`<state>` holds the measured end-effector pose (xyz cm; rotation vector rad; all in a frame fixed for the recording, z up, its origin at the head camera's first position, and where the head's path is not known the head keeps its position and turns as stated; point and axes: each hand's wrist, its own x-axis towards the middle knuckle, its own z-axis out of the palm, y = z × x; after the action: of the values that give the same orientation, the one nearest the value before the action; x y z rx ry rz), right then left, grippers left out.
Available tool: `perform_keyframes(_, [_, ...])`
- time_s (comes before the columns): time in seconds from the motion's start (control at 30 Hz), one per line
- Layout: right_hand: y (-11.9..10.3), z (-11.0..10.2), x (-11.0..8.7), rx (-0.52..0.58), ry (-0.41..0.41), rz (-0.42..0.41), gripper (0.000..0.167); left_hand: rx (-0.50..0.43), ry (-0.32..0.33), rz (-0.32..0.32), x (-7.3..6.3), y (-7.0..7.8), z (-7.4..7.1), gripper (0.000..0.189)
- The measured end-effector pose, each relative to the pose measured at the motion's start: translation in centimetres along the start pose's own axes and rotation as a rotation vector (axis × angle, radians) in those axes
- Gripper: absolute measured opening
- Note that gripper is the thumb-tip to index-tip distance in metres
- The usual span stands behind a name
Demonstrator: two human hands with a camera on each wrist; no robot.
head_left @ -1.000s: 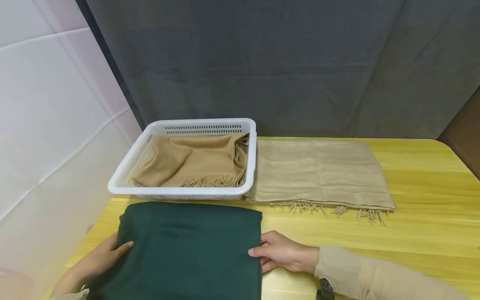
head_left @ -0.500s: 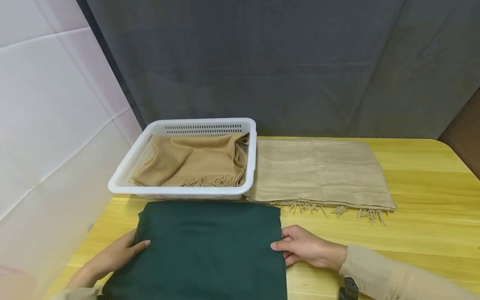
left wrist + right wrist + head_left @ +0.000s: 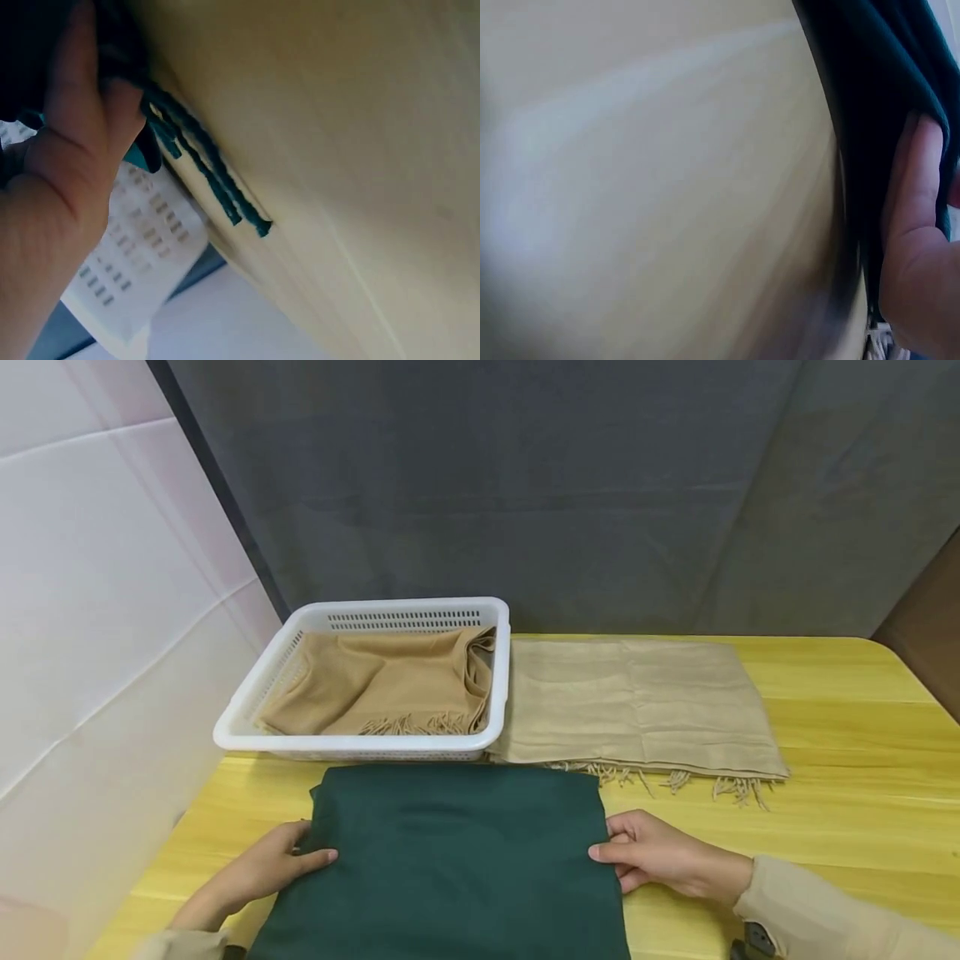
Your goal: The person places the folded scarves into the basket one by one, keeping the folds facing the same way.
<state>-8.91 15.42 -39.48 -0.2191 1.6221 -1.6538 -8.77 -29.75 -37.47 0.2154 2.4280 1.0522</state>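
A folded dark green scarf (image 3: 457, 860) spreads across the front of the table, its lower part cut off by the head view's edge. My left hand (image 3: 281, 864) grips its left side, thumb on top and fingers underneath. On the opposite side my right hand (image 3: 660, 853) pinches the edge, the thumb above and the other fingers tucked below. Twisted green fringe (image 3: 206, 161) hangs beside the left hand in the left wrist view. In the right wrist view, fingers (image 3: 919, 176) reach in under a layer of the green cloth (image 3: 862, 82).
Behind the scarf stands a white plastic basket (image 3: 360, 743) with a folded tan fringed scarf (image 3: 405, 681) inside. A beige fringed scarf (image 3: 637, 706) lies folded to the basket's right. A grey cloth backdrop (image 3: 510, 493) closes the rear, a white curtain (image 3: 112, 610) the left.
Both hands have shifted right, carrying the green scarf with them and keeping hold of its sides. The basket and the beige scarf have stayed in place.
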Motion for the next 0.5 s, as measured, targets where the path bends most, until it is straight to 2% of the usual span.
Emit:
perform_keyframes(0.17, [0.0,-1.2,-1.0,-0.096,0.021,-0.038,0.035,0.005,0.012,0.024,0.6,0.7,1.1,0.049])
perform_keyframes(0.5, [0.6,-3.3,-2.7,-0.164,-0.051,-0.110,0.028,0.017,-0.009,0.098,1.2,2.1,3.0,0.038])
